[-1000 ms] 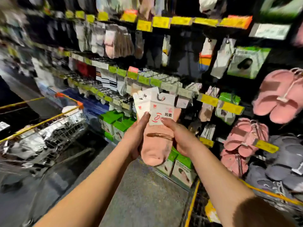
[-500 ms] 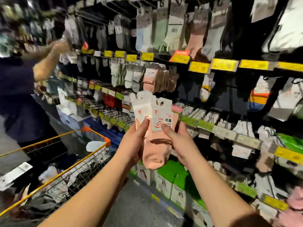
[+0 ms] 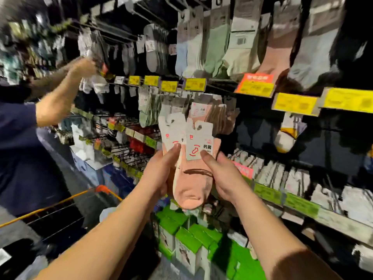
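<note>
Pink ankle socks (image 3: 189,184), several pairs fanned at their white card headers (image 3: 198,145), held up before the rack. Left hand (image 3: 159,176) grips the bundle from 9 o'clock, thumb pressed on the rear card. Right hand (image 3: 224,178) grips from 3 o'clock, thumb pinning the front card. The fanning probably exposes each hanger hole for the peg of matching pink socks (image 3: 216,118) at 12 o'clock. Orange-railed trolley (image 3: 101,189) stands at 8 o'clock; a second person's arm (image 3: 60,91) reaches in at 10 o'clock.
</note>
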Demonstrator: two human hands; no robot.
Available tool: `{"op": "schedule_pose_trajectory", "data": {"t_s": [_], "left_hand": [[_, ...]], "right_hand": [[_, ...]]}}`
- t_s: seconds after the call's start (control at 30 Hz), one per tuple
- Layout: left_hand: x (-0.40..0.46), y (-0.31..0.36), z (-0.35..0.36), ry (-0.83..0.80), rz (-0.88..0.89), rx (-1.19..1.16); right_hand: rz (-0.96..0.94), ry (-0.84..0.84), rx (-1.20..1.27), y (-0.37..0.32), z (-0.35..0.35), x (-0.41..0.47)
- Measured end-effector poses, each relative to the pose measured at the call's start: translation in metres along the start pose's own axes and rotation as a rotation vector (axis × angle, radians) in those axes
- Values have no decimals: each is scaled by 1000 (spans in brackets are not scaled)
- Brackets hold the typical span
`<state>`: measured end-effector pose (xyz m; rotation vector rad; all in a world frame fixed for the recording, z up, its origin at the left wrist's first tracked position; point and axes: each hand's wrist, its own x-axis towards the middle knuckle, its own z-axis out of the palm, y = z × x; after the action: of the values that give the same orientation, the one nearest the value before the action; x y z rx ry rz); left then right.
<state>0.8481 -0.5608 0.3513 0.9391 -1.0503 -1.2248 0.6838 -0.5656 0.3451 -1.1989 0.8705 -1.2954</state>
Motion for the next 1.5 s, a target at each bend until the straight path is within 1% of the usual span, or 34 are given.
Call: {"op": "schedule_pose_trajectory", "data": {"t_s": [0.1,0.23,0.33,0.43,0.53,0.63,0.73,0.87,0.97,1.1,1.2,1.4,1.5], "left_hand": [[49,7,-1,77,58,46],[91,15,-3,71,134,81],[113,12,-7,80,157,137],[132,4,-8,94,98,78],[146,-4,-6,115,-26,-32],[155,-9,-12,127,-58,-50],[164,-8,-25,145,-56,-66],[175,-1,-41,136,-38,-74],[180,4,-50,130,-27,-99],[186,9,-57,94,-23,-120],[187,13,-58,52,-27,-167],[186,20,-52,-14,-42,-261],[187,22,-49,-40,-59,-285]], "right_hand": [[-5,0,2,-12,-4,51],[-31,1,-45,-24,-8,103],[-43,-12,-14,-25,-8,126],[-3,-15,90,-21,-6,140],[45,42,225,-17,-5,152],[42,104,273,-18,-9,161],[-41,179,123,-18,-12,168],[-136,266,-253,-15,-6,174],[-198,320,-435,-22,3,178],[-223,430,-519,-26,8,187],[-193,461,-576,-22,9,192],[-224,547,-599,-27,14,201],[-177,558,-724,-27,13,205]]}}
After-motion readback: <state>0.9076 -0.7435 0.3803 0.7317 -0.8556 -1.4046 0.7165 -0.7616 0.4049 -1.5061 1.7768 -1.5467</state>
